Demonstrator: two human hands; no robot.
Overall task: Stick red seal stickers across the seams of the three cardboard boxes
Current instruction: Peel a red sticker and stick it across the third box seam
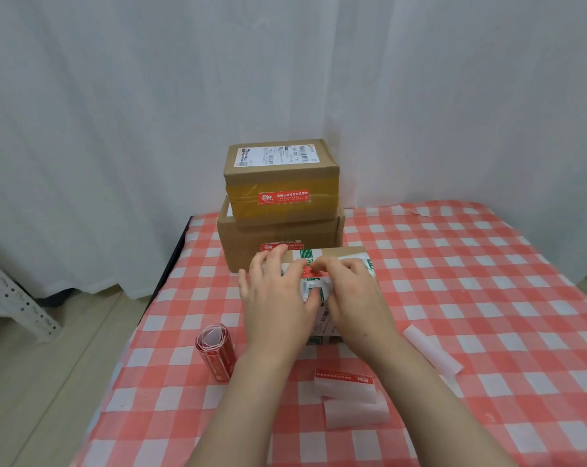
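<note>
**A:** The red seal sticker (pixel 310 272) is on top of the near box (pixel 349 252), which sits mid-worktop (pixel 453 264), right between your fingertips.

**B:** Grip check. Your right hand (pixel 349 291) has its fingers curled and pinches the sticker's end. Your left hand (pixel 278 298) lies spread fairly flat on the box top, pressing rather than clasping.

**A:** I'd call this the third and last box. Behind it, the top box (pixel 282 176) shows its upper seal (pixel 283 198), and the lower box (pixel 278 230) its lower seal (pixel 282 247).

**B:** Next you need that sticker laid across the seam, then rubbed down from the middle outward. I can't see the seam itself, because your hands and the green-and-white tape cover it.

**A:** You have spares if it creases: the sticker roll (pixel 214 352) at your left and a loose sticker (pixel 344 378) by your right forearm.
</note>
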